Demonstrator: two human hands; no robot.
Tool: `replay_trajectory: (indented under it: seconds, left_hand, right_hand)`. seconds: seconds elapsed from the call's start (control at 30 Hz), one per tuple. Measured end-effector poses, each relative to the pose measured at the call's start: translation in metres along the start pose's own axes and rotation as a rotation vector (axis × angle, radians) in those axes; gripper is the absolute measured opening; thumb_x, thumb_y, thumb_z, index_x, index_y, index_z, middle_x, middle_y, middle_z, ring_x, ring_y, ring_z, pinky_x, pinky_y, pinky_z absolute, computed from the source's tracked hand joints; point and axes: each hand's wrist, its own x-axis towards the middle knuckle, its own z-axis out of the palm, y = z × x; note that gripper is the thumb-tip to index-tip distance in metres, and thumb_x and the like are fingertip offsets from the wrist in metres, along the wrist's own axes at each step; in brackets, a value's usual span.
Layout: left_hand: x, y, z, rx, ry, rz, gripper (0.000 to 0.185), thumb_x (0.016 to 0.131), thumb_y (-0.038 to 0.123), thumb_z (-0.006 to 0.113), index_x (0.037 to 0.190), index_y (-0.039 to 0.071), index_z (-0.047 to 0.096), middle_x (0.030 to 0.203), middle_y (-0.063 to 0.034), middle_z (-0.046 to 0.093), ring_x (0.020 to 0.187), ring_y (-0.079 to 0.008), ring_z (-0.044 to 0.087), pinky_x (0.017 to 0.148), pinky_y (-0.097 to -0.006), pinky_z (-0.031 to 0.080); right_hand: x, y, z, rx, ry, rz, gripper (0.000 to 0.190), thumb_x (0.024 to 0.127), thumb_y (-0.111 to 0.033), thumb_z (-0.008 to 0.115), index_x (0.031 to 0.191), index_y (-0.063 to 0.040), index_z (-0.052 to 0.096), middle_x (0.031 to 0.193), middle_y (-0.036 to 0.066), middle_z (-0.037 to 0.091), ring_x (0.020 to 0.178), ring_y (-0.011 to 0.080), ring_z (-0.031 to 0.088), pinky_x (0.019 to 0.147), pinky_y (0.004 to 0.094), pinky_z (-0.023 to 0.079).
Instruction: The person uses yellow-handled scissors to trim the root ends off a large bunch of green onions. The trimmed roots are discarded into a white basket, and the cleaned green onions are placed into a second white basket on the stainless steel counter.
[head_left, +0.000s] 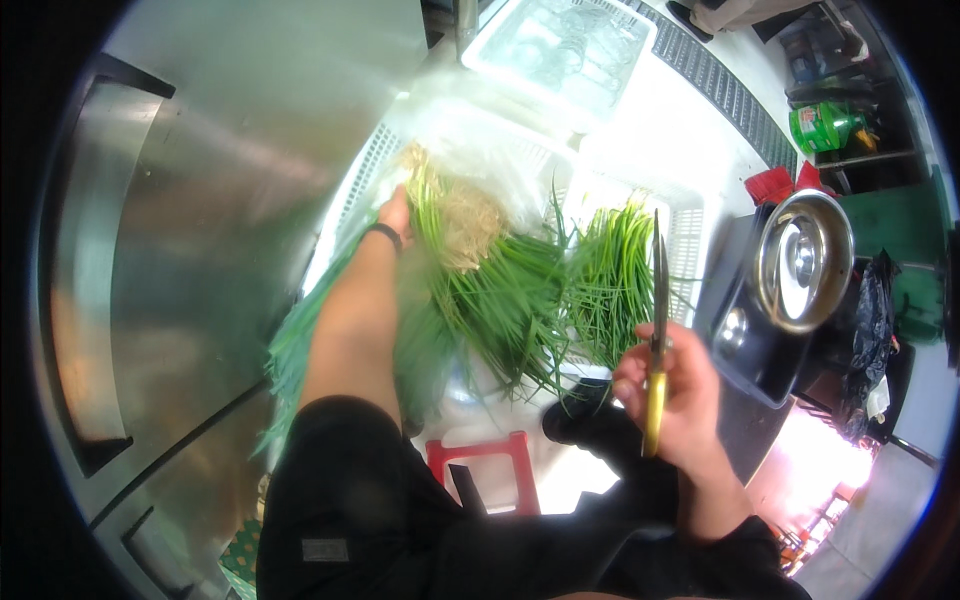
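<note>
My left hand (395, 214), with a dark band at the wrist, reaches to the root end of long green stalks (424, 202) that look like scallions or chives; its fingers are largely hidden behind them. A root clump (471, 225) and its green leaves (510, 277) lie to the right, beside clear plastic. In my right hand (667, 382) is a knife (658, 337) with a yellow handle, its narrow blade pointing away from me. Beyond that hand, trimmed-looking green stalks (619, 270) rest in a white plastic basket (686, 255).
A crate of glassware (559, 45) stands at the top. Steel bowls (841, 262) sit on a black tray (776, 375) at right. On the left is a steel appliance (217, 225) with a handle; a red stool (480, 450) is below. Another person's foot (690, 21) shows top right.
</note>
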Motion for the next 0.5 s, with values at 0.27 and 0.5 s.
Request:
replay_trajectory:
  seconds: [0.27, 0.5]
  left_hand:
    - [0.074, -0.024, -0.001, 0.137, -0.051, 0.150, 0.039, 0.090, 0.016, 0.072, 0.120, -0.007, 0.064, 0.110, -0.0181, 0.071, 0.088, -0.0313, 0.070, 0.081, -0.0481, 0.058]
    - [0.102, -0.030, -0.021, 0.125, -0.198, 0.088, 0.028, 0.096, 0.013, 0.067, 0.116, -0.006, 0.064, 0.104, -0.0171, 0.070, 0.088, -0.0315, 0.070, 0.081, -0.0504, 0.060]
  right_hand:
    - [0.007, 0.004, 0.000, -0.019, 0.014, -0.003, 0.060, 0.084, 0.011, 0.074, 0.135, -0.002, 0.044, 0.090, 0.003, 0.062, 0.083, 0.0110, 0.062, 0.075, 0.0261, 0.052]
    - [0.007, 0.003, 0.006, -0.038, 0.009, -0.019, 0.060, 0.084, 0.011, 0.074, 0.134, -0.002, 0.045, 0.089, 0.003, 0.062, 0.083, 0.0105, 0.062, 0.074, 0.0261, 0.051]
